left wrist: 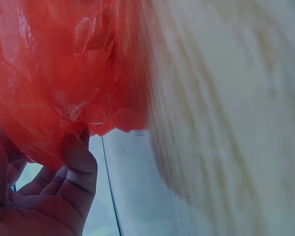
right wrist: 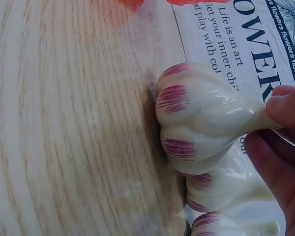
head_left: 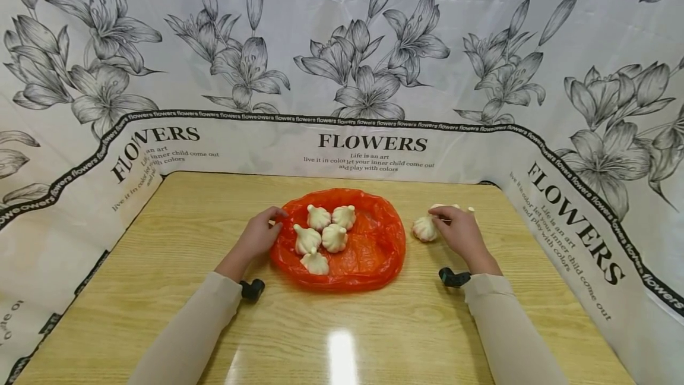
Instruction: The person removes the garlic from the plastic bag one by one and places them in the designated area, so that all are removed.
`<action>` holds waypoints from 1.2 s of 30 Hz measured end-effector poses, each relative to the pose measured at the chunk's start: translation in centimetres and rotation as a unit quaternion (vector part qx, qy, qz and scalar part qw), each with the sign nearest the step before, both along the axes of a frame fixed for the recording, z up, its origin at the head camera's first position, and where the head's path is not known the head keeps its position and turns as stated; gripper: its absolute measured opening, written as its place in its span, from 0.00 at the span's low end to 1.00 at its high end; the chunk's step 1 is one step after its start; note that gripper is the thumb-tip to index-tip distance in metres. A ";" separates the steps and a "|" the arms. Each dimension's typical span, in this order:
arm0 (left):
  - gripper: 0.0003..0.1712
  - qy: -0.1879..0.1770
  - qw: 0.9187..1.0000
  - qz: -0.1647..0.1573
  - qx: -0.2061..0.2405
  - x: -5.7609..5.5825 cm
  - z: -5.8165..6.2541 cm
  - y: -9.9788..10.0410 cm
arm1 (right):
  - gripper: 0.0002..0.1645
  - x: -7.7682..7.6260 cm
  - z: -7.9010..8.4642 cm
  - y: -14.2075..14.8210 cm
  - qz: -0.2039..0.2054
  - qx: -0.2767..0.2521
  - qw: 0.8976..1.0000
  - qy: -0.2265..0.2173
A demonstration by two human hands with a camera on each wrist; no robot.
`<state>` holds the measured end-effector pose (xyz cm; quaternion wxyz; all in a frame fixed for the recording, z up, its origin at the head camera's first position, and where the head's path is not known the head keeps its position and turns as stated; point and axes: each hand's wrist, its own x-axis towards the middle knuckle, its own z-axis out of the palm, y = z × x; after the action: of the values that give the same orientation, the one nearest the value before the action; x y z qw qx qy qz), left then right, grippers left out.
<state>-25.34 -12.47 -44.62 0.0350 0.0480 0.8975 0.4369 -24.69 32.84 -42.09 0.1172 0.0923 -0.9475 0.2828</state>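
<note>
The garlic bulb (right wrist: 196, 118) at my right hand (head_left: 462, 232) sits on the right of the tabletop (head_left: 342, 319), just beyond the bag's right side. I pinch its neck between thumb and finger; whether its base touches the wood I cannot tell. That neck is narrow and the skin looks glossy, so I judge a loose pinch could let the bulb twist or slip. Two more bulbs (right wrist: 223, 187) lie close beside it, and a careless sideways knock could set them rolling. To the left, the red bag (head_left: 376, 263) lies open with five bulbs (head_left: 334, 238) on its left side. My left hand (head_left: 259, 233) pinches its left rim; the plastic looks thin, so tugging hard could tear it or tumble the bulbs inside.
</note>
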 end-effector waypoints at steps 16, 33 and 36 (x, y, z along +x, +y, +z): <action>0.12 -0.003 1.000 0.002 0.008 -0.2 0.0 -0.3 | 0.16 0.0 0.9 -0.6 0.007 0.011 1.000 0.001; 0.12 -0.012 1.000 0.015 0.012 -0.1 -0.1 -1.0 | 0.14 0.4 2.8 -3.1 0.028 0.036 0.997 0.055; 0.12 -0.009 1.000 0.015 0.011 0.0 0.0 -1.0 | 0.14 0.4 2.9 -3.7 0.036 0.029 0.998 0.052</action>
<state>-25.39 -13.47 -44.57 0.0361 0.0313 0.8928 0.4480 -24.33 29.13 -39.22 0.1536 0.1448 -0.9438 0.2544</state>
